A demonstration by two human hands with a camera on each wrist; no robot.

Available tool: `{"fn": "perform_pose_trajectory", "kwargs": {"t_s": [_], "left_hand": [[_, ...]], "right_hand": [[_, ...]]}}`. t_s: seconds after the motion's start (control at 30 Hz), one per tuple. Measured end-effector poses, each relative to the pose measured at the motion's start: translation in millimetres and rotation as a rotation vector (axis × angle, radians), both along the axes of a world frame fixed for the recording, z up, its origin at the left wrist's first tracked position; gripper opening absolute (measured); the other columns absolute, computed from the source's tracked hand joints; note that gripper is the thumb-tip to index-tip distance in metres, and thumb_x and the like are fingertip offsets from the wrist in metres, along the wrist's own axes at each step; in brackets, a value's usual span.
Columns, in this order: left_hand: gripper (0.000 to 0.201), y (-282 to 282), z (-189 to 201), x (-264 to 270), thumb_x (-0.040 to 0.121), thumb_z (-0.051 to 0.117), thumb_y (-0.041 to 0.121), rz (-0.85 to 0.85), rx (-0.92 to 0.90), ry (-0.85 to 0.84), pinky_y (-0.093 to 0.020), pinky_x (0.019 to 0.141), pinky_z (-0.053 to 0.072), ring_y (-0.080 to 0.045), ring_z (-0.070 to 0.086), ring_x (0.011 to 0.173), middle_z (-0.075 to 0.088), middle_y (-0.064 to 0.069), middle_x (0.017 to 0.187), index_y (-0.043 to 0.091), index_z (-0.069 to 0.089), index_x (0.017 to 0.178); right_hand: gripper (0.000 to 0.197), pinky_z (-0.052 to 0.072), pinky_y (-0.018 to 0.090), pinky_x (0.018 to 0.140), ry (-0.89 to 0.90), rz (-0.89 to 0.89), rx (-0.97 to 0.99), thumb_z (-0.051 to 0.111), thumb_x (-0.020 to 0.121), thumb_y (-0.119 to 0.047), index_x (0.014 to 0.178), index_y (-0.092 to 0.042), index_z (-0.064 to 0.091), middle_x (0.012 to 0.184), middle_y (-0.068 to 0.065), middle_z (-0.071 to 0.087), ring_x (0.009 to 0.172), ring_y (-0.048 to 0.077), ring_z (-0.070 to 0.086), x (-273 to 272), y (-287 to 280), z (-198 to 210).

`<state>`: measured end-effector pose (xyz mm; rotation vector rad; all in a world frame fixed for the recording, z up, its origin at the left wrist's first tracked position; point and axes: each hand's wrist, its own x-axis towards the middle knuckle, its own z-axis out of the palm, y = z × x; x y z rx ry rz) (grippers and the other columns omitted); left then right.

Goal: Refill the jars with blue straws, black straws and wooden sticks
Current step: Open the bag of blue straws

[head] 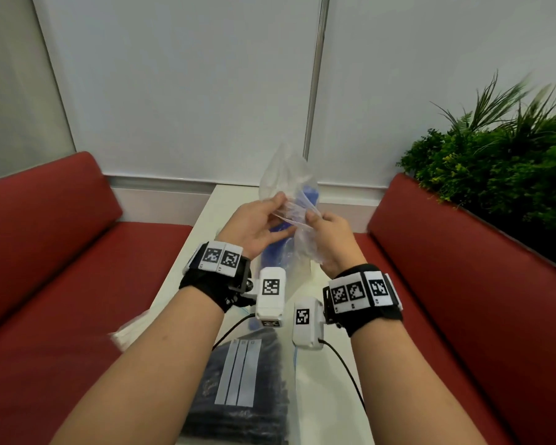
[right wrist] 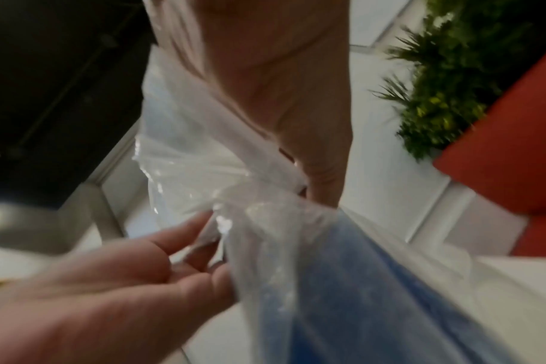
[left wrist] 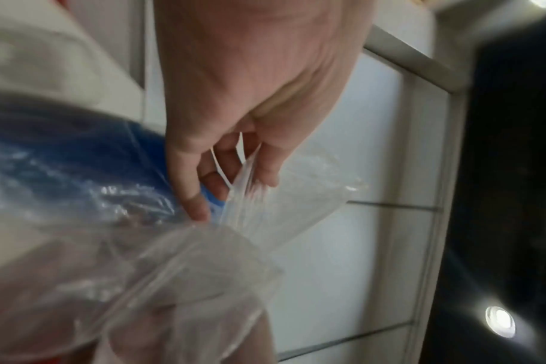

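Hands meet above the white table, both working at one clear plastic bag that holds a bundle of blue straws. The left hand has its thumb and fingers curled onto the bag's upper film, pinching a fold of it; the left wrist view shows the thumb lying against the blue bundle while the other fingers draw the plastic taut. The right hand grips the opposite side of the same film, its fingers closed on a gathered bunch of plastic (the right wrist view is blurred, so the exact fingertip contact cannot be told). The bag is held up off the table, roughly upright, with the straws running from between the hands down toward the wrists. Nearer the body, a second bag of black straws lies flat on the table, and a pale bundle sits at the table's left edge, too blurred to identify. Red bench seats flank the table, and green plants stand behind the right one.
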<state>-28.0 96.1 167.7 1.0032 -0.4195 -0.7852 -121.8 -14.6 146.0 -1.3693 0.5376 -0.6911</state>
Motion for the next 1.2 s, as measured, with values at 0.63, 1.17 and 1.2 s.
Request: {"fn": "perform_pose_trajectory", "kwargs": {"t_s": [0.63,1.17,1.2], "left_hand": [[0.021,43,-31,27,0.090,0.060,0.025,-0.317,0.103,0.329,-0.023,0.066,0.034,-0.013,0.035,0.061,0.046,0.003,0.068,0.016,0.061,0.109],[0.055,14,-60,18,0.102,0.054,0.048,0.105,0.326,-0.091,-0.025,0.049,0.029,-0.011,0.036,0.047,0.054,0.002,0.058,0.020,0.064,0.055],[0.048,14,-62,18,0.103,0.054,0.043,0.068,0.262,-0.019,-0.023,0.045,0.027,-0.009,0.033,0.042,0.051,0.003,0.055,0.018,0.062,0.064]], "right_hand": [[0.028,0.047,0.030,0.101,-0.254,0.259,0.792,0.047,0.100,-0.015,0.121,0.001,0.057,0.109,0.017,0.065,0.103,0.023,0.063,-18,-8,-18],[0.040,0.057,0.029,0.050,0.121,-0.006,0.398,0.060,0.096,-0.053,0.095,-0.014,0.067,0.072,-0.001,0.070,0.053,0.014,0.066,-7,-2,-23],[0.041,0.058,0.029,0.050,0.123,0.013,0.456,0.059,0.096,-0.054,0.091,-0.014,0.066,0.070,-0.003,0.067,0.052,0.012,0.063,-7,-4,-24]]}}
